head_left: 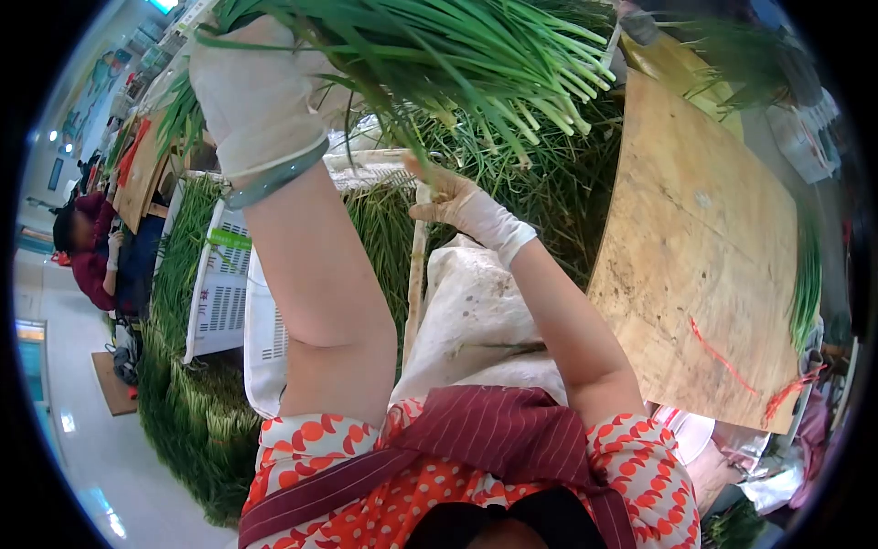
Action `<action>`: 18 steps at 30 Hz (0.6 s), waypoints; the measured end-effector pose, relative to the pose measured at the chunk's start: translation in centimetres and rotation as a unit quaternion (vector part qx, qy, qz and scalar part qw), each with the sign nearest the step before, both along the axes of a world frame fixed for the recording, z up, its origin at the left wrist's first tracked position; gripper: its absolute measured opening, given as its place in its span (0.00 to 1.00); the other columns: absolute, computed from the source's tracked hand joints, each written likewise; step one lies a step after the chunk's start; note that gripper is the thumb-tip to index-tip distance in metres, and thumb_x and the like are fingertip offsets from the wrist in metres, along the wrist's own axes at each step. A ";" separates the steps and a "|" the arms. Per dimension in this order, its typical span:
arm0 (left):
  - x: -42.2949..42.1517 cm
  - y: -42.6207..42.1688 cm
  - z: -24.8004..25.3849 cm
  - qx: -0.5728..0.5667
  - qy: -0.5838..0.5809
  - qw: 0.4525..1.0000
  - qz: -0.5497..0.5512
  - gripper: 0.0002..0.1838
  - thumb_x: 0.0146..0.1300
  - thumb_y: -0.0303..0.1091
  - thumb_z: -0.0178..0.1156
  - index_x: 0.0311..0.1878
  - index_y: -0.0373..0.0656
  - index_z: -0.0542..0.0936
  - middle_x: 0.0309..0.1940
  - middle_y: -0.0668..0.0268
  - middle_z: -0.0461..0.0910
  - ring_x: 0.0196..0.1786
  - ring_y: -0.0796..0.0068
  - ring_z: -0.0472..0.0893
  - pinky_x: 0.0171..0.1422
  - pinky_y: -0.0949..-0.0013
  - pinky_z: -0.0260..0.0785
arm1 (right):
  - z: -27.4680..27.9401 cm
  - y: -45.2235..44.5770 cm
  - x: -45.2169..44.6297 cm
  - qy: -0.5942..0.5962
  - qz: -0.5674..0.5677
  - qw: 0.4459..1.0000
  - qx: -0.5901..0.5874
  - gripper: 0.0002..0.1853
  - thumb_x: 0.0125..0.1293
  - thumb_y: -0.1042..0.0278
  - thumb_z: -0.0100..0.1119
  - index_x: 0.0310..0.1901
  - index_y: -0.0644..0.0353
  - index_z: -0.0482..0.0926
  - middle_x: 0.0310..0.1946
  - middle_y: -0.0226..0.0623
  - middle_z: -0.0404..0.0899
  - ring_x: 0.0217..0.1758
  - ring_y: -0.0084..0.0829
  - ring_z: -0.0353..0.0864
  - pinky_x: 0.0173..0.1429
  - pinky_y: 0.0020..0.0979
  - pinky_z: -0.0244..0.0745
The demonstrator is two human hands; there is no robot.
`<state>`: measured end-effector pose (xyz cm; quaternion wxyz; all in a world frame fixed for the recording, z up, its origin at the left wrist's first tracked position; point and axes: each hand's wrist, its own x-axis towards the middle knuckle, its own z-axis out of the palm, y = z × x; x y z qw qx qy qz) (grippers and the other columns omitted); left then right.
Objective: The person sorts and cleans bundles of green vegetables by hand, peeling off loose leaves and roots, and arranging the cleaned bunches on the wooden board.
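Note:
My left hand (251, 96), in a white glove with a green bangle at the wrist, is closed around a big bunch of garlic chives (439, 59) at the top. The pale stem ends point to the right and the long green leaves cross in front of my fingers, hiding part of the grip. Below the bunch is my right hand (466, 206), gloved with bare-looking fingertips. Its thumb and fingers are apart and nothing shows between them. Loose garlic chives (549, 183) lie heaped behind it. A white sack cloth (476, 302) covers my lap.
White plastic crates (219, 284) of chives stand at left, with more bundles (201, 412) on the floor. A wooden board (704, 247) with red string (722, 357) lies at right. Another person (91, 242) sits at far left. Someone's hand (637, 23) shows at top right.

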<state>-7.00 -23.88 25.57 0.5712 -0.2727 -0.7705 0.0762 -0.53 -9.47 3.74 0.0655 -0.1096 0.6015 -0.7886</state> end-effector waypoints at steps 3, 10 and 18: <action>0.1 0.6 -0.2 0.022 -0.084 0.993 0.083 0.05 0.47 0.32 0.61 0.27 0.41 0.79 0.23 0.61 0.79 0.26 0.63 0.78 0.32 0.68 0.70 | 1.8 -0.5 -0.7 0.055 -0.029 0.998 0.021 0.40 0.51 0.66 0.69 0.66 0.53 0.59 0.64 0.29 0.62 0.64 0.22 0.60 0.65 0.28 0.56; -0.3 1.0 -0.5 0.013 -0.148 0.971 0.185 0.08 0.54 0.35 0.57 0.33 0.43 0.81 0.28 0.59 0.81 0.30 0.63 0.78 0.33 0.66 0.69 | 0.4 -2.9 -4.9 0.060 -0.187 0.972 -0.126 0.47 0.41 0.62 0.76 0.63 0.62 0.60 0.54 0.38 0.70 0.59 0.30 0.67 0.62 0.29 0.63; 0.8 2.6 -0.4 0.326 -0.281 0.902 -0.028 0.14 0.55 0.41 0.55 0.35 0.41 0.81 0.27 0.55 0.80 0.33 0.60 0.79 0.35 0.63 0.69 | 2.3 -4.1 -4.5 -0.048 -0.061 0.956 -0.283 0.32 0.49 0.65 0.72 0.55 0.65 0.68 0.48 0.39 0.75 0.48 0.26 0.74 0.55 0.24 0.68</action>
